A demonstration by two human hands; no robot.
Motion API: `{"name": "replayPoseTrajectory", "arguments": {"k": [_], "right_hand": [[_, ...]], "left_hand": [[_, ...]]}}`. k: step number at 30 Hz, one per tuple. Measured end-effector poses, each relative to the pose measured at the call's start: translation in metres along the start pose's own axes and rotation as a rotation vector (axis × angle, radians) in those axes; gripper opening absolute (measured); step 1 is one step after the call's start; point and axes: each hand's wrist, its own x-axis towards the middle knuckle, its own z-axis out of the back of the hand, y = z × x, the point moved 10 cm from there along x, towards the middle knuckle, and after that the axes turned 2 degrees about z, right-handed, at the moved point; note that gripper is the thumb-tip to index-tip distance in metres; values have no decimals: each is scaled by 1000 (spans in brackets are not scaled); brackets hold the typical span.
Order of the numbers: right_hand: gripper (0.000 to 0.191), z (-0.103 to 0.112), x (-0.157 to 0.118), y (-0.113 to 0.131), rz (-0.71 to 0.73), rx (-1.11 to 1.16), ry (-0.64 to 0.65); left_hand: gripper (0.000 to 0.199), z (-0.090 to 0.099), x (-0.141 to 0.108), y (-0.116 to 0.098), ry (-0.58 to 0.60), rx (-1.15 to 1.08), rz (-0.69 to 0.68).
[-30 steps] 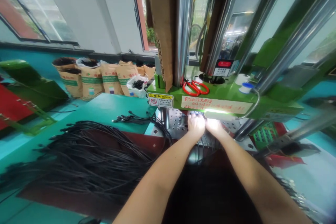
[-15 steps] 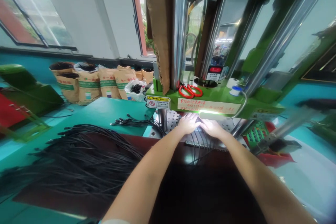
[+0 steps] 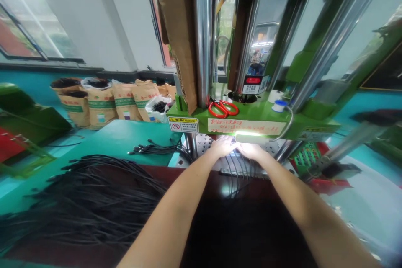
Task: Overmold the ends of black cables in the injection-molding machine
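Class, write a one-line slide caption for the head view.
Both hands, left hand and right hand, on black cables under a green press.

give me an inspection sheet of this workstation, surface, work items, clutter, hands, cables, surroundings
Surface: teal table with a dark mat on it.
Job's things: black wires across the lit metal plate under the green press.
Clutter: red scissors and a white roll on the press ledge.
Hands: left hand and right hand side by side over the wires; grip not discernible in the glare.
Cables: large black bundle; smaller bunch.
Surroundings: brown sacks, windows.
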Motion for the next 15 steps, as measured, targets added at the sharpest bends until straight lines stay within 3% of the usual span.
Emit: {"name": "replayPoseTrajectory", "arguments": {"k": [8,15], "right_hand": [[37,8,-24,-16,-40,22,-17],[40,1,-18,-22,-59,45,-13]], "left_hand": [[55,9,-26,21,30,13,7],[57,6,-19,22,-28,14,60]]}}
